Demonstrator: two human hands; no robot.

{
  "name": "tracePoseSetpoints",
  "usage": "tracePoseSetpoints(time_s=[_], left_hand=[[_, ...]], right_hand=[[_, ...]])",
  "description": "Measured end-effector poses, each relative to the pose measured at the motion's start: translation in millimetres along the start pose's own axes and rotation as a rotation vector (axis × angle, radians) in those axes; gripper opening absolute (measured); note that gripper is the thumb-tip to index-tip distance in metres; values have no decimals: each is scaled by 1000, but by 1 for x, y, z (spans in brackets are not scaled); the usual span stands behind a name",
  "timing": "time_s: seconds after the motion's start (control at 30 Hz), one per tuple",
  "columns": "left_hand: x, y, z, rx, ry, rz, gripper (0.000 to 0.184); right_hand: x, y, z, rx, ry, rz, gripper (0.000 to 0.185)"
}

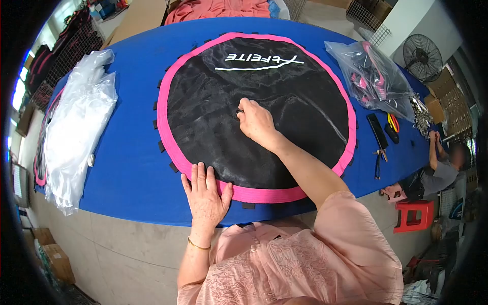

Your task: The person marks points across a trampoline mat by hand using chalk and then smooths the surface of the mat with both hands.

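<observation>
Nearest, a pale pink shirt (284, 264) is worn, and a thin bracelet (199, 245) is seen on the left wrist. The left hand (205, 195) is laid palm down on the near edge of a round mat (213, 137), its fingers slightly spread and its thumb held apart. The mat, black with a wide pink border (264, 195), is spread flat on the middle of a blue table (127, 178). Over the mat's centre, the right hand (256, 119) is curled, and a small dark object (239, 111) is pinched at its fingertips; what it is cannot be told. To the left, cloudy plastic (81, 127) is laid along the table. To the right, a dark flat case (377, 130) is placed near the mat, and another person (439, 175) is seen near a red stool (414, 216). Farther off, a clear bag (351, 56) with pink things inside is set near a heap of metal pieces (421, 116). White lettering (259, 59) is printed upside down towards the mat's far side. Past the table, pink cloth (218, 10) is heaped and a black fan (422, 55) is seen
</observation>
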State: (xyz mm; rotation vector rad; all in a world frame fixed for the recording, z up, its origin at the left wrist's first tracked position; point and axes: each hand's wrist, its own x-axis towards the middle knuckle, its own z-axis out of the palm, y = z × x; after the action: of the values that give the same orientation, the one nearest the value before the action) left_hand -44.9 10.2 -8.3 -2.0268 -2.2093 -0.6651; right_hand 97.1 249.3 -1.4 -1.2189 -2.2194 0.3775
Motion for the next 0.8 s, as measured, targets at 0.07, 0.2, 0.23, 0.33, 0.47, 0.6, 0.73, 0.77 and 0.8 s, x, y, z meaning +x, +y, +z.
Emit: tracePoseSetpoints(time_s=[0.07,0.2,0.23,0.33,0.47,0.6,0.73,0.77,0.8], left_hand=[[0,0,0,2,-2,-2,68],[0,0,-1,4,-7,-5,68],[0,0,-1,4,-6,-6,68],[0,0,0,6,-12,-7,68],[-1,-1,0,14,-12,1,68],[0,-1,0,9,-8,-4,68],[-1,-1,1,5,-5,-7,69],[-1,-1,0,3,-9,-9,69],[-1,0,-1,1,-15,-9,69]], right_hand=[[7,-3,4,-32,-15,40,18],[2,-17,10,-2,-53,9,19],[-2,-21,10,-2,-53,8,19],[-11,-26,13,41,-21,-96,21],[4,-14,12,-31,18,7,20],[22,17,3,-96,79,135,22],[28,41,-14,-182,49,297,22],[29,44,-13,-184,48,297,22],[28,47,-12,-182,68,304,22]])
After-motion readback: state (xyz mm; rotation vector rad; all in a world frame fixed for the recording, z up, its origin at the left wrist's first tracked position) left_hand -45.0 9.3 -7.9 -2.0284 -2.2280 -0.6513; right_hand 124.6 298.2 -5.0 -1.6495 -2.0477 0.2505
